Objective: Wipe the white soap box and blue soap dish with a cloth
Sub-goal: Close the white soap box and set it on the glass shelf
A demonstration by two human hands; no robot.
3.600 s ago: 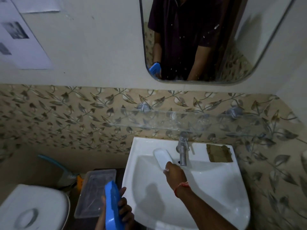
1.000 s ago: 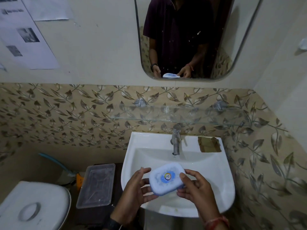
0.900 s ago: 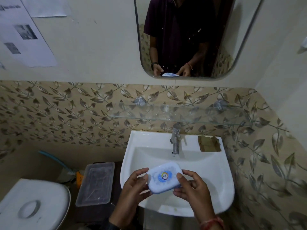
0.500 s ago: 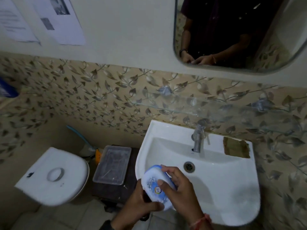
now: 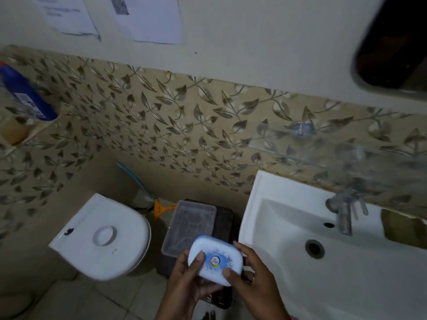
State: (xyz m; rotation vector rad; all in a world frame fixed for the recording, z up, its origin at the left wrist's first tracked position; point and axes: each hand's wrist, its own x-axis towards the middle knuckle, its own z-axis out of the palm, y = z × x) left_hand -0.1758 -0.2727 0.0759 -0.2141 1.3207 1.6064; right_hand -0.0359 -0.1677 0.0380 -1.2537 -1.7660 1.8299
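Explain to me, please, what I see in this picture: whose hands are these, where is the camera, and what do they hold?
There is no machine here. A person wears a wide-angle camera on the head, so you look forward and down as that person does. The picture is a little blurred.

The two bare hands at the bottom belong to that person: the left hand and the right hand. Together they hold a closed soap box, white on top with a blue edge and a round label, each thumb resting on its lid.

The place is a small bathroom. On the right is a white sink with a metal tap. On the left is a white toilet. Between them, a clear plastic container lies on a dark stand. No cloth is clearly visible.
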